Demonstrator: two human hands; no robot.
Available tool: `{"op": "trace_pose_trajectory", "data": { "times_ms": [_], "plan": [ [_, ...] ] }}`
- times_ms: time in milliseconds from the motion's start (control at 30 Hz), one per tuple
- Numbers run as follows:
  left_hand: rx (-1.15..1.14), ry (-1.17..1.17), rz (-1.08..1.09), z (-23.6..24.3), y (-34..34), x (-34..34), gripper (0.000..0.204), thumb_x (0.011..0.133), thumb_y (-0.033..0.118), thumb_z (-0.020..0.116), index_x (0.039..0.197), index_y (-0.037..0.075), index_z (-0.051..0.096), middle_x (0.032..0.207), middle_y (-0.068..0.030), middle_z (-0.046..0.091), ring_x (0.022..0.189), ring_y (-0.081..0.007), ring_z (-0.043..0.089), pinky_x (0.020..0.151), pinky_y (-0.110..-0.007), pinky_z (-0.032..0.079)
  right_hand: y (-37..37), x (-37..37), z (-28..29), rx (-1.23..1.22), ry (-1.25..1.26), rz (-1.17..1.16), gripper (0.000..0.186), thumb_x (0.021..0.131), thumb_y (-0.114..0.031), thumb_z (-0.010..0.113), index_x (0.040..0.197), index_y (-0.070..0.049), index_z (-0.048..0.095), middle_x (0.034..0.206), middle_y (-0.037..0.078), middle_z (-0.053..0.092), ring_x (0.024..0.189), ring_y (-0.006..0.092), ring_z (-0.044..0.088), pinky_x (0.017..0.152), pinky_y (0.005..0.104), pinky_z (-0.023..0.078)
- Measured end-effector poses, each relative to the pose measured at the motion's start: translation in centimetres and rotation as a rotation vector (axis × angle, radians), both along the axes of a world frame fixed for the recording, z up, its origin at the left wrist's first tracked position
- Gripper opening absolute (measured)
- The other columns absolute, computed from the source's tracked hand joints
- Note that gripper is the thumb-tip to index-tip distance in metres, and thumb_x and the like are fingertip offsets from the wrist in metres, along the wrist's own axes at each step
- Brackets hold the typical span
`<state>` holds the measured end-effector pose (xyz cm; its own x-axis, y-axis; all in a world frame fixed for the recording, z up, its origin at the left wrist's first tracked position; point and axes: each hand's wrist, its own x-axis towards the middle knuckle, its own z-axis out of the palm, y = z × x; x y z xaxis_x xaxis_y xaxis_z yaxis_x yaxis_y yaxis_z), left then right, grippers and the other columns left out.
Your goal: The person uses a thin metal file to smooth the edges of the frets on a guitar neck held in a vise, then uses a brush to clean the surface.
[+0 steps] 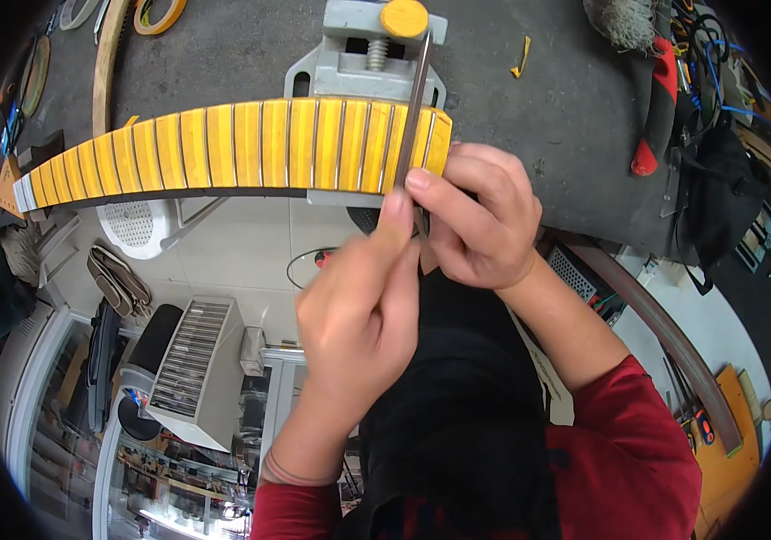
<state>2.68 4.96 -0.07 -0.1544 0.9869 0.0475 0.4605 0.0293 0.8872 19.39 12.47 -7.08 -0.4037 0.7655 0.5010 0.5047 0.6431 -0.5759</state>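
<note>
A guitar neck (250, 144) lies crosswise, its fretboard masked in yellow tape with bare metal frets showing between the strips. A slim dark metal file (414, 112) lies across its right end, roughly in line with the frets. My left hand (358, 301) is closed around the file's near end, thumb along it. Closed beside it, my right hand (484, 216) pinches the file at the neck's near edge. Its other fingers curl against the neck's right end, and what lies beneath them is hidden.
A grey vise (367, 67) with a yellow round pad (404, 17) sits behind and under the neck. On the dark bench are a tape scrap (521, 58), a tape roll (158, 13) and red-and-black handles (657, 108). A white stool (138, 227) stands below, left.
</note>
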Motion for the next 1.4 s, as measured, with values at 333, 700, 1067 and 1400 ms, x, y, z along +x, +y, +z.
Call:
{"op": "trace_pose_trajectory", "data": {
  "times_ms": [333, 700, 1067, 1400],
  "plan": [
    [-0.058, -0.025, -0.002, 0.1, 0.8, 0.4, 0.046, 0.090, -0.015, 0.077, 0.135, -0.003, 0.072, 0.071, -0.0107, 0.057, 0.055, -0.0218, 0.054, 0.052, -0.035, 0.045, 0.2, 0.3, 0.0, -0.038, 0.000, -0.007, 0.057, 0.073, -0.011, 0.083, 0.129, -0.023, 0.080, 0.102, 0.000, 0.069, 0.098, 0.0255, 0.072, 0.074, 0.0318, 0.063],
    [-0.130, -0.020, 0.021, 0.1, -17.7, -1.1, 0.046, 0.089, -0.009, 0.079, 0.134, -0.003, 0.068, 0.073, -0.0093, 0.060, 0.055, -0.0204, 0.054, 0.052, -0.032, 0.042, -0.3, 0.5, 0.6, -0.077, 0.014, 0.000, 0.061, 0.073, -0.003, 0.081, 0.132, -0.016, 0.074, 0.108, 0.004, 0.071, 0.103, 0.0284, 0.073, 0.080, 0.0346, 0.063],
    [-0.370, -0.524, 0.542, 6.4, -18.4, 1.7, 0.038, 0.109, 0.002, 0.063, 0.146, -0.001, 0.053, 0.085, 0.0039, 0.056, 0.069, -0.0030, 0.046, 0.063, -0.021, 0.037, 0.9, 3.9, 7.6, -0.327, -0.076, 0.038, 0.060, 0.086, 0.005, 0.064, 0.144, -0.008, 0.060, 0.134, 0.017, 0.069, 0.123, 0.0384, 0.067, 0.105, 0.0475, 0.055],
    [-0.236, -0.525, 0.647, 12.3, -19.9, 3.3, 0.036, 0.110, 0.005, 0.063, 0.144, -0.001, 0.053, 0.084, 0.0040, 0.056, 0.074, -0.0039, 0.047, 0.069, -0.023, 0.040, 18.2, 13.7, 11.0, -0.237, -0.766, -0.401, 0.051, 0.088, -0.017, 0.067, 0.138, -0.008, 0.068, 0.142, 0.017, 0.063, 0.138, 0.0385, 0.056, 0.116, 0.0560, 0.040]
  ]
}}
